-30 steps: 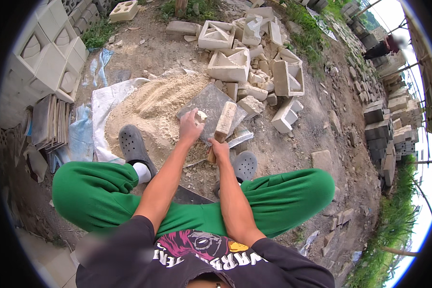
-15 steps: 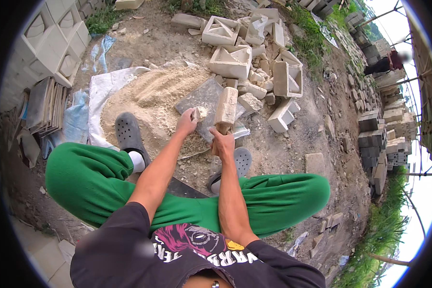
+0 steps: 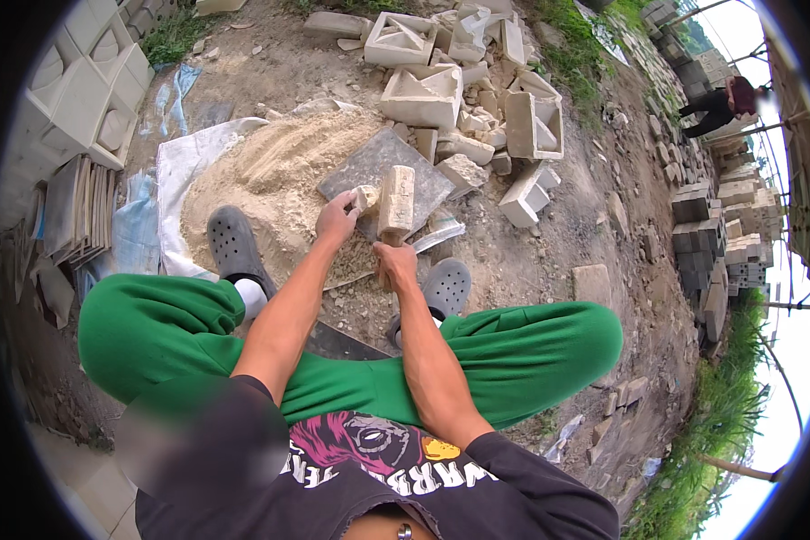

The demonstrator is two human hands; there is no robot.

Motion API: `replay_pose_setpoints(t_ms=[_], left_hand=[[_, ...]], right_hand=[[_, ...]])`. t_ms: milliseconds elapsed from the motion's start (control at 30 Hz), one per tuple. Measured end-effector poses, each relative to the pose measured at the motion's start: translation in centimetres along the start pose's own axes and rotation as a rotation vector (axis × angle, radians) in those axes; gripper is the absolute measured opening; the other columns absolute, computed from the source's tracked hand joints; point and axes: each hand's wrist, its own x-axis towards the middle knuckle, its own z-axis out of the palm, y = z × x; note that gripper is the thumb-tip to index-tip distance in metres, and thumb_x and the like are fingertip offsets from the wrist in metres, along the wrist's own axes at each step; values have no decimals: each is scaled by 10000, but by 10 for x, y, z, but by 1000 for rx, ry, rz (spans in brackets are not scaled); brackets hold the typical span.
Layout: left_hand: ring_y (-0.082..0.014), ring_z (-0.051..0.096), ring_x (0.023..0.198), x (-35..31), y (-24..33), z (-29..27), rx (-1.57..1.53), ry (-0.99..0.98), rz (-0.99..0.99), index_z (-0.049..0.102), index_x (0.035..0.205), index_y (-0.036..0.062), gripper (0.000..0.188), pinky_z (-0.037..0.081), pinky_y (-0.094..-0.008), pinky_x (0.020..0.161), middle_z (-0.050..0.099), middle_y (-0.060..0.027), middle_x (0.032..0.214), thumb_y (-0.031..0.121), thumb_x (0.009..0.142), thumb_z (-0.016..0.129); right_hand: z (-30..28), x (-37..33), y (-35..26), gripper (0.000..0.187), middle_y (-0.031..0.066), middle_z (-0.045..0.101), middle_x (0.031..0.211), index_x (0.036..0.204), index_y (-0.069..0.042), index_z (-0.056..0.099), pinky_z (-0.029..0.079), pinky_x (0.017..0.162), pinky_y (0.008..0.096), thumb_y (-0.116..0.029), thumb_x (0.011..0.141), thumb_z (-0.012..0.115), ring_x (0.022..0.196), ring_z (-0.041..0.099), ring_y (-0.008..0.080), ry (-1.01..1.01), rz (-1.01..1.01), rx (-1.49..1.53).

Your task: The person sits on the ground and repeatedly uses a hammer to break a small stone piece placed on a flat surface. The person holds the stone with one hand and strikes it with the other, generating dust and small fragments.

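My right hand [image 3: 394, 263] is closed round the handle of a wooden mallet, whose thick, pale, worn head [image 3: 396, 200] is over a dark flat slab [image 3: 427, 186]. Just left of it, my left hand [image 3: 337, 219] grips a small cream-coloured chunk [image 3: 365, 196] of block at the slab's near edge. The mallet head is right beside the chunk; whether they touch I cannot tell. Beneath and left of the slab, a heap of sandy crumbs [image 3: 270, 171] lies on a white sheet [image 3: 178, 184].
Broken cream blocks [image 3: 423, 94] and rubble pile up beyond the slab. My feet in grey clogs [image 3: 447, 286] flank the work. Thin boards [image 3: 76, 211] and pale moulded blocks [image 3: 94, 81] stand at left. A person [image 3: 733, 101] stands at far right near stacked blocks [image 3: 693, 225].
The mallet has moved left, closer to the chunk in my left hand. Both hands have shifted slightly left. The person at far right has become more upright.
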Motion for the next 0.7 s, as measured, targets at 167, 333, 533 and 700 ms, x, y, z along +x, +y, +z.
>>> replay_pose_setpoints(t_ms=[167,333,533,700], left_hand=[[-296,654,1136,2,-8,4,6,16,27,642,1316,156,442,513,-391,972,632,-41,1361,240,885,696],[-317,631,1170,-4,-11,9,-10,86,68,658,1282,130,411,498,-404,994,638,-73,1342,217,881,683],[-332,634,1147,-9,3,10,14,106,101,678,1230,92,389,503,-414,974,656,-108,1289,220,863,701],[-336,646,1107,-13,0,8,35,157,90,687,1189,86,385,512,-423,938,674,-126,1231,238,838,730]], right_hand=[[-19,-6,-21,228,77,616,650,866,21,654,507,462,343,-173,787,743,481,600,186,-3,-72,207],[-31,-12,-71,177,65,608,636,818,23,626,504,463,315,-129,804,716,487,608,173,29,-347,279],[-10,4,-26,230,76,652,641,843,26,677,491,489,334,-187,778,737,512,632,190,-42,-255,161],[-12,2,-13,349,92,670,668,910,28,702,541,529,352,-262,735,788,563,676,207,-59,14,26]])
